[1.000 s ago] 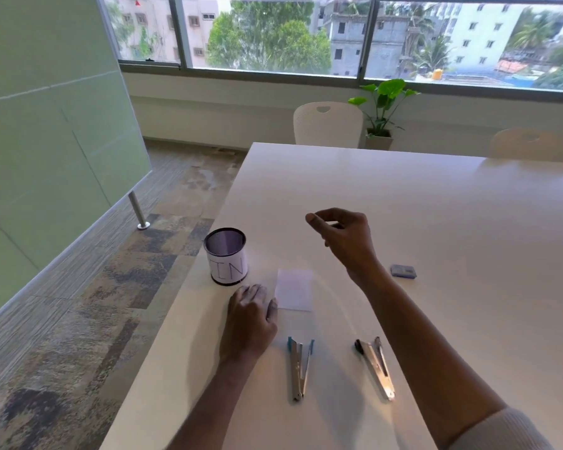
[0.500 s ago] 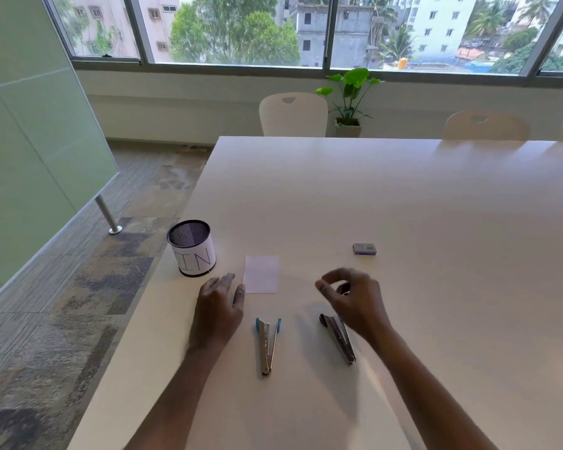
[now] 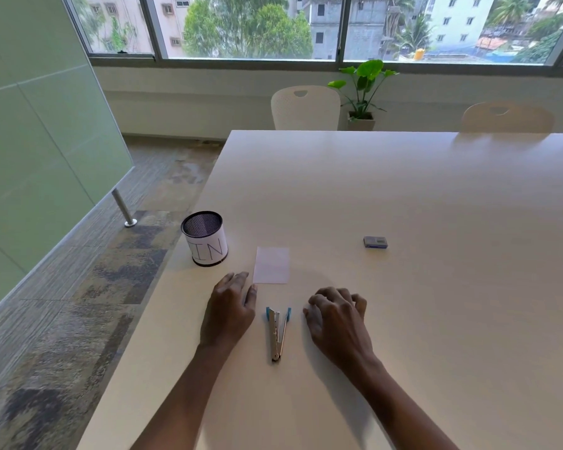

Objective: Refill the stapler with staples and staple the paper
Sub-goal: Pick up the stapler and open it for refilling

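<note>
Lying opened in a V on the table [image 3: 403,196], the blue-tipped stapler [image 3: 278,332] sat between both hands. Left hand [image 3: 229,311] rested flat, fingers loose; right hand [image 3: 337,319] curled over something hidden, grip unclear. Beyond the stapler lay the paper [image 3: 271,265]; farther right, the staple box [image 3: 375,242].

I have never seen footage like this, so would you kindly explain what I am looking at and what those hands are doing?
There is no machine here: a person wears a camera on the head, looking down at their own two hands. The left hand lies flat on the white table. The right hand is curled over something hidden beneath it. Between them lies a stapler, swung open. Further off are a small paper, a mesh cup and a little staple box.
</note>
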The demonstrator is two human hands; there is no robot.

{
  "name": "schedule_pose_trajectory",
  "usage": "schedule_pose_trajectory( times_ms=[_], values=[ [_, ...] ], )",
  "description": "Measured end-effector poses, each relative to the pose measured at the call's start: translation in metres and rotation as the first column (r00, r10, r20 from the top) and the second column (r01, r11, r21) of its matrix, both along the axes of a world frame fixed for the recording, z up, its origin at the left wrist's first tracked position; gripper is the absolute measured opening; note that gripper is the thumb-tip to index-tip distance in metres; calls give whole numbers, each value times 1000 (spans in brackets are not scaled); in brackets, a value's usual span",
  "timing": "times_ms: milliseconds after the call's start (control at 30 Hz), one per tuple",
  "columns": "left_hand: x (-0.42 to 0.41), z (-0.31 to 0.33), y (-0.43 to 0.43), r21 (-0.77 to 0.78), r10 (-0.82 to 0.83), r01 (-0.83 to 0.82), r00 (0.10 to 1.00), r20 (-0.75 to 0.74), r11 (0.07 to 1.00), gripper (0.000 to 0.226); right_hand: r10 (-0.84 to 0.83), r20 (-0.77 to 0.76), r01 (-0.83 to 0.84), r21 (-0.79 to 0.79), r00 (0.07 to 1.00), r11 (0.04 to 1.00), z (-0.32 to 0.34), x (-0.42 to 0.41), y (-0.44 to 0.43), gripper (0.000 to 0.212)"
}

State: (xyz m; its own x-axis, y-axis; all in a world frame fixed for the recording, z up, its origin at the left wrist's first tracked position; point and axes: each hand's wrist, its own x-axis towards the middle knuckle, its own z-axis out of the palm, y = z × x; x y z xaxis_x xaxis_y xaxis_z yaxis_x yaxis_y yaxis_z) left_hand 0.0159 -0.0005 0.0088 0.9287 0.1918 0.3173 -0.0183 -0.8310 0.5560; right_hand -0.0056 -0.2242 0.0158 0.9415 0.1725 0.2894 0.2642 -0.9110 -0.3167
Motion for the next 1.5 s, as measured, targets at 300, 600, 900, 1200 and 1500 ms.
schedule_pose_trajectory(
  times_ms=[300, 600, 900, 1200, 1500],
  values=[
    [0, 0, 0, 4, -7, 7, 1000, -10, 1000, 33, -17, -2, 17, 31, 1000, 999, 13, -2, 4, 26],
    [1, -1, -1, 11, 0, 1, 1000, -28, 1000, 36, -96, -18, 98, 262, 995, 960, 24, -30, 52, 50],
    [4, -2, -2, 30, 22, -20, 996, -83, 999, 44, -233, -143, 246, 83, 962, 966, 17, -32, 83, 52],
    [2, 3, -4, 48, 27, -24, 997, -78, 999, 45, -118, -85, 133, 204, 989, 970, 13, -27, 77, 38],
    [0, 3, -5, 87, 37, -33, 998, -51, 996, 41, 199, -248, 152, 904, 948, 400, 49, -17, 53, 23]
  ],
)
